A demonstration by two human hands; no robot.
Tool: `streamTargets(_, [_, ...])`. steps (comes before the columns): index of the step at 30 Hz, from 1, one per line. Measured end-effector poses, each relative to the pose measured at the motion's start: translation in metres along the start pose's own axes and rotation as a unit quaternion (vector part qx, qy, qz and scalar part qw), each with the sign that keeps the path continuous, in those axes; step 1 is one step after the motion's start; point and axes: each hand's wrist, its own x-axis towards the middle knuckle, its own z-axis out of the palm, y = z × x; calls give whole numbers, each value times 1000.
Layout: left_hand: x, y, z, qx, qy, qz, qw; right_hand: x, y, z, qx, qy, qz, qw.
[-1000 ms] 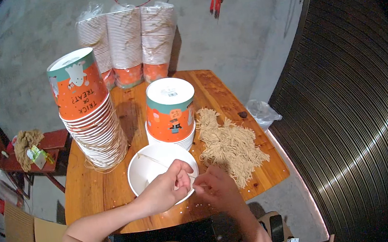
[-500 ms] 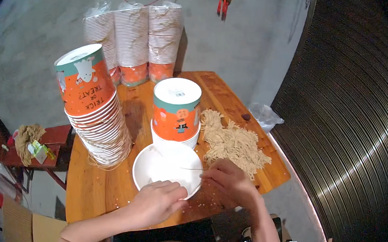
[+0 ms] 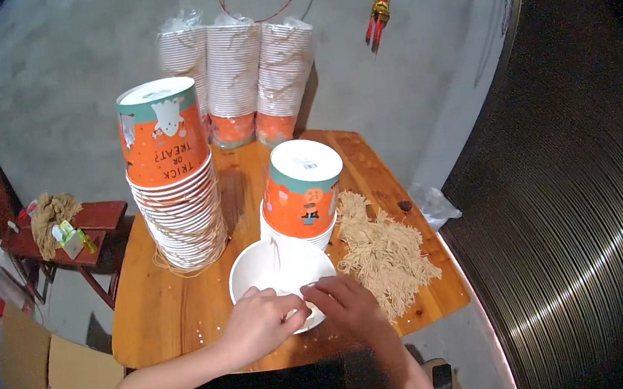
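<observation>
A white-lined paper bucket lies tilted near the table's front edge, its open mouth toward me. My left hand is closed over the near rim of this bucket, thumb pointing right. Close beside it, my right hand pinches a thin string at the rim; the fingers hide most of it. A pale strand shows against the bucket's inner wall. Just behind stands a short upside-down stack of orange and green paper buckets. To the right lies a heap of beige strings.
A tall stack of upside-down buckets, with loose strings round it, stands at left. Plastic-wrapped bucket stacks line the back. Left of the wooden table are a red bench and a cardboard box. A ribbed dark shutter rises at right.
My right hand has moved left, toward my left hand, and the string between its fingers shows less. The whole view has shifted slightly; the stacks stand as before.
</observation>
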Motion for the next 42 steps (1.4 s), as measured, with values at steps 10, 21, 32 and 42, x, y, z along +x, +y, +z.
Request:
streamTargets(10, [-11,-3,0,-11,12,58,998,-3,2,10,-27,86,129,988])
streamTargets(21, [-5,-7,-53,-9,89,187,978,9,19,12,277,145,258,914])
streamTargets(32, [63,-67,-243,-435,145,-223,860,124,7,27,577,-96,298,754])
streamTargets(42, [86,-117,-283,-172,356,89,914,276,21,74,853,14,290,434])
